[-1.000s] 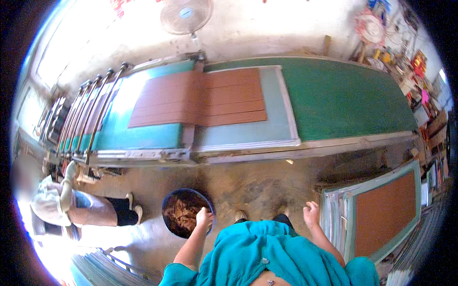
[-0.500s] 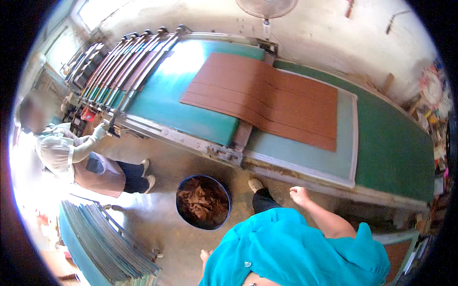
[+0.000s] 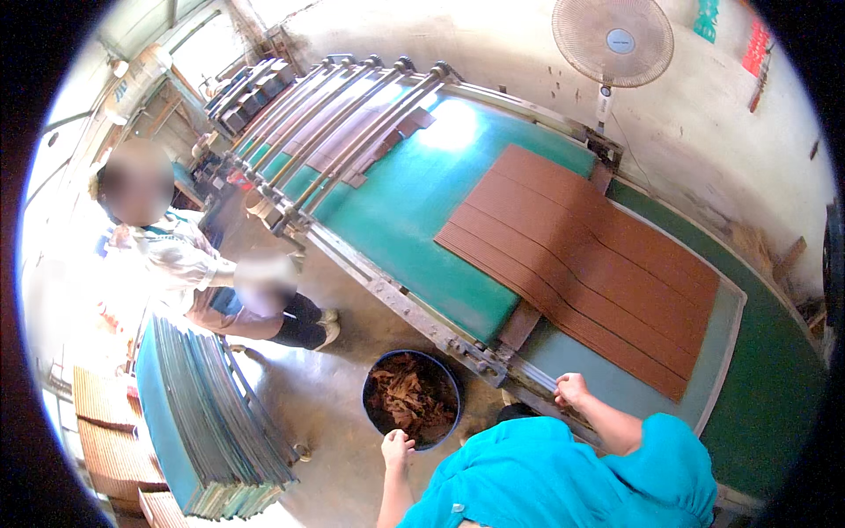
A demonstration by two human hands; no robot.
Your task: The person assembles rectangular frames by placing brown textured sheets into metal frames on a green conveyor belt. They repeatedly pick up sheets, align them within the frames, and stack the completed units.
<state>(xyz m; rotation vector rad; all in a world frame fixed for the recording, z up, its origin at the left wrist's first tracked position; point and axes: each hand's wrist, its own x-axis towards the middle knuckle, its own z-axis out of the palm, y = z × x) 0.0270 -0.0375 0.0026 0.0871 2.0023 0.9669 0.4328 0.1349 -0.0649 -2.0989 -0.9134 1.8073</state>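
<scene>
My left hand (image 3: pixel 399 447) hangs in the air beside a blue-rimmed tub (image 3: pixel 367 407) of crumpled brown scraps (image 3: pixel 412 396). Its fingers are loosely closed and nothing shows in them. Over the near edge of the long machine bed, my right hand (image 3: pixel 572 390) is curled closed, also with nothing visible in it. Beyond it, a wide brown sheet (image 3: pixel 607 264) scored with parallel lines spans from the green conveyor belt (image 3: pixel 414 255) across a gap onto a pale framed board (image 3: pixel 563 348). Neither hand appears to touch the sheet.
Several metal rollers (image 3: pixel 370 132) cross the belt's far end. A co-worker (image 3: pixel 176 264) stands at the left. Below that person is a stack of thin blue-green boards (image 3: pixel 211 422) beside ribbed brown sheets (image 3: pixel 110 440). A standing fan (image 3: pixel 613 42) is by the wall.
My view has shifted, so the machine appears farther right. My left hand has come up into fuller view and my right hand is nearer the bed. The co-worker's hand has left the machine's side.
</scene>
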